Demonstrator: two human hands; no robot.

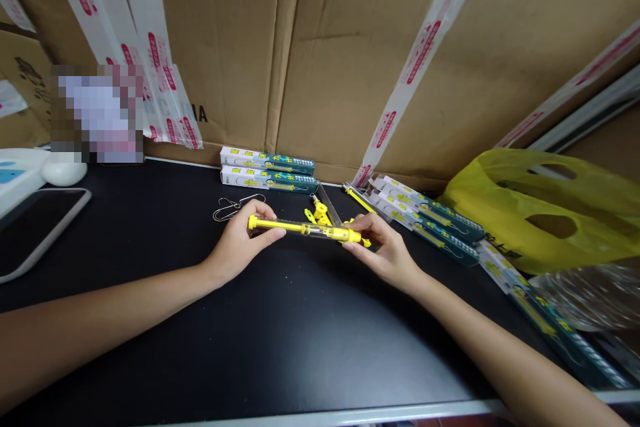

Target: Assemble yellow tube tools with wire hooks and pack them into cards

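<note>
A clear tube with yellow parts inside is held level above the black table. My left hand pinches its left end between thumb and fingers. At the tube's right end, by a yellow cap, my right hand is closed on it. Small yellow plastic pieces lie just behind the tube, beside a clear empty-looking tube. Metal hooks rest on the table behind my left hand.
Two printed boxes lie against the cardboard wall. More boxes, a yellow bag and a clear plastic bottle are at the right. A phone lies at the left.
</note>
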